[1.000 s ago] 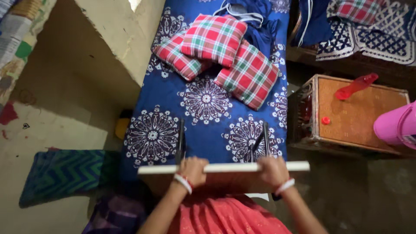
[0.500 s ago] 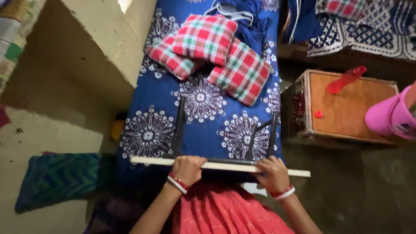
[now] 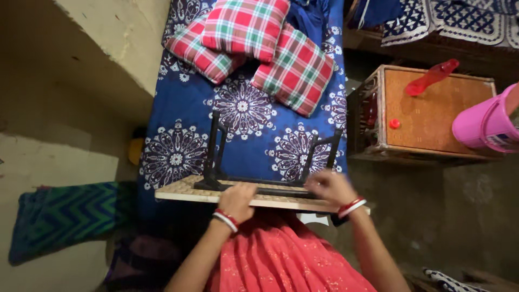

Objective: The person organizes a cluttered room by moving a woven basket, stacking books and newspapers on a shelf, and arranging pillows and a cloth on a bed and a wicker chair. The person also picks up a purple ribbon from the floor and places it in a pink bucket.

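Bed [image 3: 178, 108]: fills the upper middle of the frame, covered in a blue sheet with white round flower patterns.
Pillows [image 3: 254, 43]: three red, green and white checked ones heaped at the top centre, touching and partly overlapping.
Side cabinet [image 3: 432, 116]: wooden, at the right of the frame just beside the bed; a red bottle [image 3: 431, 78] lies on its top, with a small red cap [image 3: 394, 124] nearby.
Bucket [image 3: 484, 124]: pink, at the right edge, overlapping the cabinet's corner.
Mat [image 3: 59, 216]: green and blue zigzag cloth on the floor, lower left.
Folding table [image 3: 189, 190]: small, upside down at the near end of the bed, centre of the frame; its pale board faces down and its black legs [image 3: 216, 146] stick up, tilted.
Left hand [image 3: 238, 200]: laid over the board's near edge, fingers curled on it; red and white bangles at the wrist.
Right hand [image 3: 331, 186]: blurred, on the black frame near the right leg; I cannot tell how tightly its grip closes.
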